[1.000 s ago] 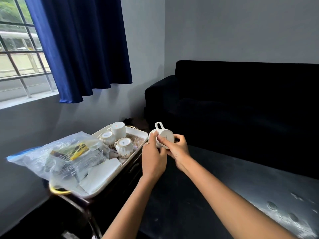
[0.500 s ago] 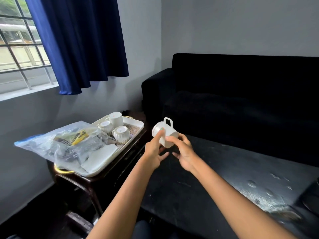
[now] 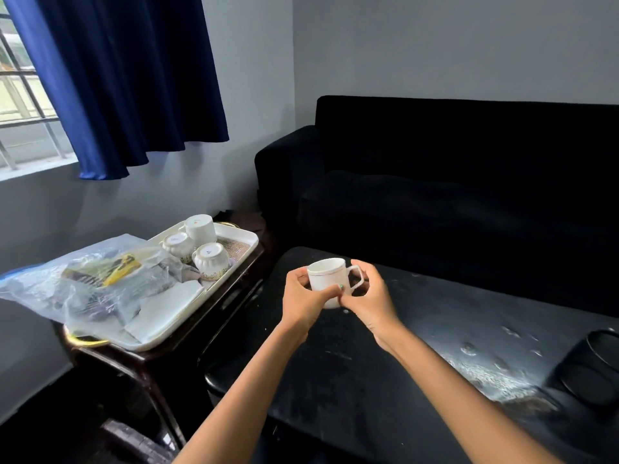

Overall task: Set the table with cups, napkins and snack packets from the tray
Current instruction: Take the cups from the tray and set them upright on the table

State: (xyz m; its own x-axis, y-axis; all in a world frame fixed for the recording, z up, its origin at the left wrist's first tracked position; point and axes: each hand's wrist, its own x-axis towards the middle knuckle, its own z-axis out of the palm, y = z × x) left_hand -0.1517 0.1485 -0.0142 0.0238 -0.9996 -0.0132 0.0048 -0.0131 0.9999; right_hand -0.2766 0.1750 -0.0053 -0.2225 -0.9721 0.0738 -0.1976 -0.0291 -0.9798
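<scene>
Cup [image 3: 326, 279] sits upright at mid-frame, gripped from both sides: left hand [image 3: 303, 303] curls round its body, right hand [image 3: 370, 298] by the handle. It seems just above the dark worktop [image 3: 435, 329], though contact is hard to judge. Three upturned cups [image 3: 201, 229] wait on the tray [image 3: 241, 249], left.

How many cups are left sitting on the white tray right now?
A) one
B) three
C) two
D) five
B: three cups sit upside down on the tray, a tall cup and two ribbed cups, while both hands hold a fourth cup over the black table.
</scene>
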